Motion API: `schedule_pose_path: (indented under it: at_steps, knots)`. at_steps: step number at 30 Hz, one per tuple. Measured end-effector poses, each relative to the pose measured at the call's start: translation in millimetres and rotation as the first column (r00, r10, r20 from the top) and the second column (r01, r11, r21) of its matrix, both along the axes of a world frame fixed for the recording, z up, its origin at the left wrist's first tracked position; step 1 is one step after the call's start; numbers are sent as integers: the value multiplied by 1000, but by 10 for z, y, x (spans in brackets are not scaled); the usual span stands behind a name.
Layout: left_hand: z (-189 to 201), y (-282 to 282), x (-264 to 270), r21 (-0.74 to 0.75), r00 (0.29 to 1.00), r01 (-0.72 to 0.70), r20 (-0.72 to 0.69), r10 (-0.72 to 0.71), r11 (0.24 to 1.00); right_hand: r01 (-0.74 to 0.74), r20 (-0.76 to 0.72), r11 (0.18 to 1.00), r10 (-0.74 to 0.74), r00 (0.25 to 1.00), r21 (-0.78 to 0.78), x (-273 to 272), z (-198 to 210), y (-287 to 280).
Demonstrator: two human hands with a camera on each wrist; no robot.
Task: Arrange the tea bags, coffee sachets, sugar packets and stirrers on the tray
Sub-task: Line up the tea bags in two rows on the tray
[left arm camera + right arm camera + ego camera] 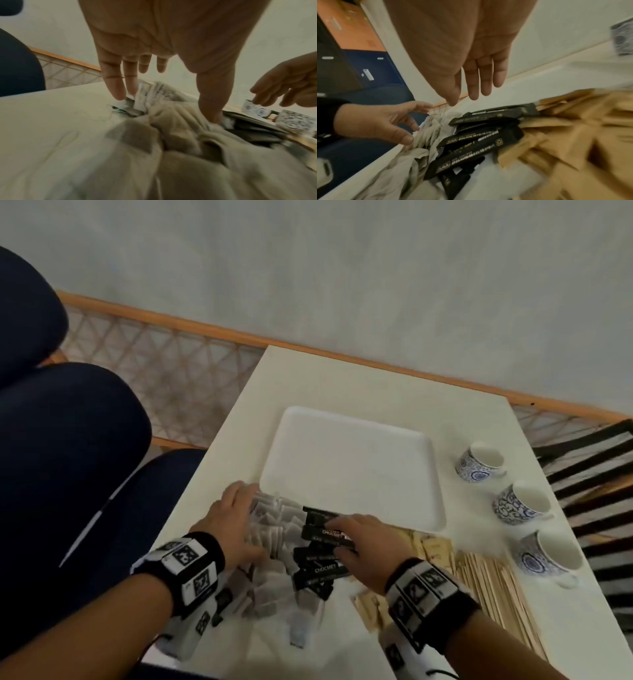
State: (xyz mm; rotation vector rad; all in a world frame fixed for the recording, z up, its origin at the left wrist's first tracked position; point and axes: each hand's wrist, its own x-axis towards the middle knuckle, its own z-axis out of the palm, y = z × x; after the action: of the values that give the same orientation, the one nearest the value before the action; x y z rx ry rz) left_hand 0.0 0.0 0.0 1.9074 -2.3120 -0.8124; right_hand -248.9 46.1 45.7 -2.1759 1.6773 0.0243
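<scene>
Left hand (230, 520) spreads flat over the tea bags (274, 529), thumb dug in, likely to corral them. Right hand (364, 546) hovers slack-fingered over the coffee sachets (322, 549), gripping nothing. Sugar packets (435, 549) and stirrers (496, 590) wait rightward. The tray (349, 467) sits bare just beyond, with cups (524, 503) crowding the counter (376, 385) edge.

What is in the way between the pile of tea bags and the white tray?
Nothing visible. The tea bags lie right beside the tray's near edge, and the tray has nothing on it. The left hand already touches the pile; the coffee sachets lie to its right, off that path.
</scene>
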Motion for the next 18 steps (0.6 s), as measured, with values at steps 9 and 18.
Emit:
schedule_pose_path:
  at_steps: [9,18]
  knots:
    - [-80,-256,-10,85,998,-47,-48,51,995,-105,-44,992,108,993,63,454,-167,-614]
    - [-96,-214,-15,41,991,-15,-131,21,999,-180,-246,982,189,951,61,671,-310,-760]
